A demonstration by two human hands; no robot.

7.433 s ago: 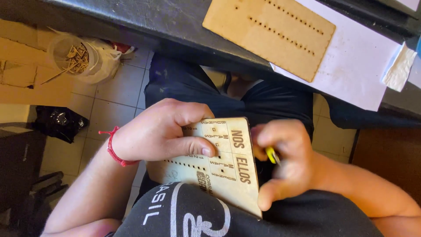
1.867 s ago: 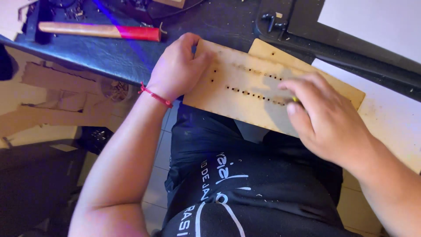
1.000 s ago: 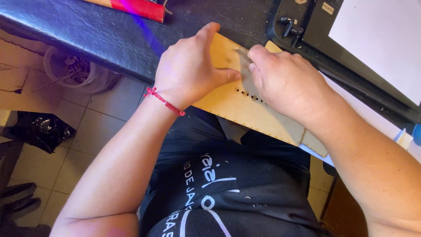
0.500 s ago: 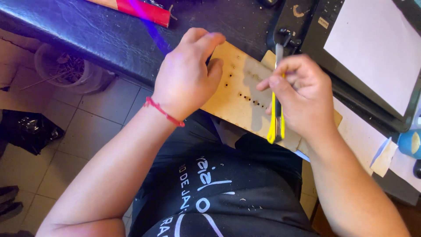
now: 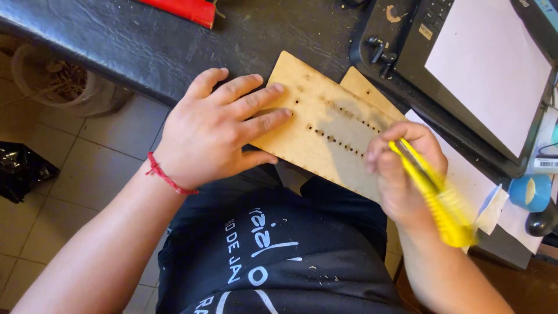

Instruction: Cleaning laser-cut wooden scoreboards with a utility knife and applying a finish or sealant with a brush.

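Head view: flat tan perforated wooden board (image 5: 325,131) on black desk (image 5: 145,40).
Left hand (image 5: 218,131): grip released, palm pressing board; keep it flat.
Right hand (image 5: 401,171): grip clenched on yellow utility knife (image 5: 433,195); cut away from fingers.

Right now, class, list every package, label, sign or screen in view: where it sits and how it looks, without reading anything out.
White sheet: flat on the dark machine at upper right, plain rectangle.
Barcode label: right edge, small white strip with black bars.
Small sticker: on the machine's dark panel, pale rectangle.
Shirt print: white lettering on black fabric, bottom centre.
No lit screen shows.
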